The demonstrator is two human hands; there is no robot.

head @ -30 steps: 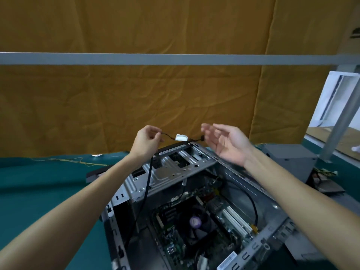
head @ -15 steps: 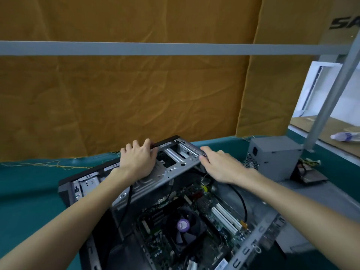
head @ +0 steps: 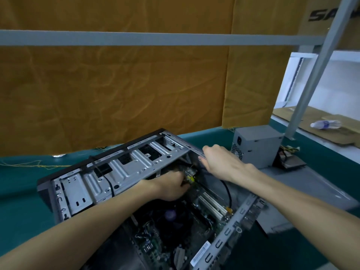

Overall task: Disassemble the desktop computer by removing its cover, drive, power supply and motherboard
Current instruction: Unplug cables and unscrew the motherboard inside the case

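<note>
An open desktop case (head: 81, 193) lies on its side on the green table, its silver drive cage (head: 136, 162) facing up and empty. The motherboard (head: 175, 230) with its dark fan and white slots sits inside. My left hand (head: 171, 187) reaches under the cage into the case, fingers curled at a yellow connector (head: 190, 179) on the board's far end; the fingertips are partly hidden. My right hand (head: 220, 160) grips the case's upper right edge. A black cable (head: 228, 191) loops down along the inner wall. The grey power supply (head: 257, 145) stands outside the case at the right.
A grey cover panel (head: 311, 188) lies flat on the table right of the case. Loose parts and wires (head: 290, 156) sit beside the power supply. A brown cloth hangs behind the table, with a grey frame bar across it. A plastic bottle (head: 325, 124) lies on cardboard far right.
My left hand let go of the black cable, went from the top of the drive cage down inside the case to the yellow connector. My right hand closed on the case edge.
</note>
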